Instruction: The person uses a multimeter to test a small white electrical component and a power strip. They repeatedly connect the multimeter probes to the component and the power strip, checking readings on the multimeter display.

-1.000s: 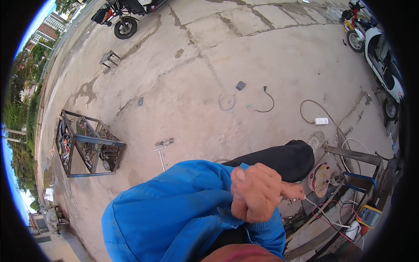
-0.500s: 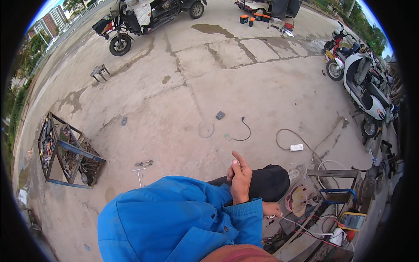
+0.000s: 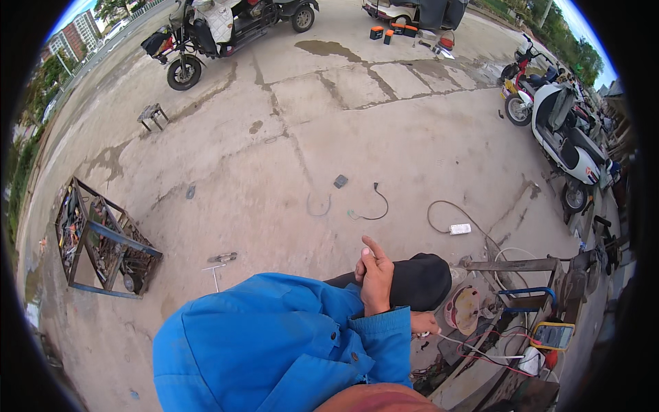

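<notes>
White wire (image 3: 458,339) runs out from beside the right hand (image 3: 425,321), low at the person's right, and trails over the cluttered bench frame (image 3: 511,264) toward a yellow meter (image 3: 552,335).

The concrete yard (image 3: 384,130) spreads wide around all of this. A three-wheeled motorbike (image 3: 226,27) is parked at its far edge and scooters (image 3: 566,134) are lined up along the right, probably to keep the middle free for working.

A blue metal rack (image 3: 103,240) crammed with tools stands off to the left, well apart from the person. The blue sleeve (image 3: 274,343) crosses the body, so the left arm reaches over to the right side. The black trouser knee (image 3: 420,280) is drawn up just behind the hands, likely from crouching close to the bench.

Near it a rusty round disc (image 3: 463,309) leans by the frame.

The left hand (image 3: 375,278) sits against the knee, grasping nothing, its fingers loosely curled and the forefinger stretched out and up. The right hand is mostly hidden under the sleeve cuff. It seems to pinch the wire, but I cannot tell for sure.

A white power strip (image 3: 460,229) lies on the concrete beyond, its cord looped loosely.
</notes>
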Tool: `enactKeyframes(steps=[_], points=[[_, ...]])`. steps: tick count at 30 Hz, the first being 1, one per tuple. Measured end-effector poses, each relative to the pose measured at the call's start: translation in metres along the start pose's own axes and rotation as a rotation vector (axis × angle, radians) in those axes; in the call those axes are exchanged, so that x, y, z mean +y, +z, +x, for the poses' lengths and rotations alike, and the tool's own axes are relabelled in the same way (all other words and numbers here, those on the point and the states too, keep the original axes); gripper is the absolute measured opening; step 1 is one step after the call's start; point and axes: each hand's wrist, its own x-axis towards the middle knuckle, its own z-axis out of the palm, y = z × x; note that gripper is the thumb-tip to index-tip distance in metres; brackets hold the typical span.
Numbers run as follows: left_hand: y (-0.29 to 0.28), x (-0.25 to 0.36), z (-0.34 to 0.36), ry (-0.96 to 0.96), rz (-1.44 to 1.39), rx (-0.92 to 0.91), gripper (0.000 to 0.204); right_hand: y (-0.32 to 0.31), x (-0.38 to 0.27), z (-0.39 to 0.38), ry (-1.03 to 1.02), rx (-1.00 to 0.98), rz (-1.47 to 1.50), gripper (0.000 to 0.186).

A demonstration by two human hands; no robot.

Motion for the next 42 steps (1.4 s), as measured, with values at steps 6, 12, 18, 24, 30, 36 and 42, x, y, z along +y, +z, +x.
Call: enactKeyframes(steps=[6, 12, 18, 24, 30, 36, 42], points=[[-0.008, 0.0, -0.004, 0.019, -0.005, 0.014, 0.043, 0.003, 0.004, 0.005, 0.006, -0.019, 0.009, 0.048], [-0.011, -0.001, -0.008, 0.04, -0.012, 0.035, 0.043, 0.007, 0.002, 0.006, 0.034, 0.0, 0.013, 0.046], [-0.013, -0.006, -0.002, 0.06, 0.0, 0.01, 0.043, 0.006, 0.005, 0.008, 0.028, 0.0, -0.003, 0.049], [-0.024, -0.01, -0.017, 0.045, 0.014, 0.024, 0.044, 0.01, 0.004, 0.01, -0.003, 0.023, -0.033, 0.051], [-0.051, -0.014, -0.065, 0.04, 0.08, 0.112, 0.044, 0.039, -0.039, -0.023, -0.235, 0.013, -0.04, 0.055], [-0.072, -0.023, -0.102, 0.001, 0.1, 0.142, 0.044, 0.055, -0.08, -0.062, -0.896, -0.021, -0.368, 0.072], [-0.068, -0.024, -0.103, -0.017, 0.083, 0.147, 0.044, 0.063, -0.09, -0.062, -0.737, -0.069, -0.171, 0.062]])
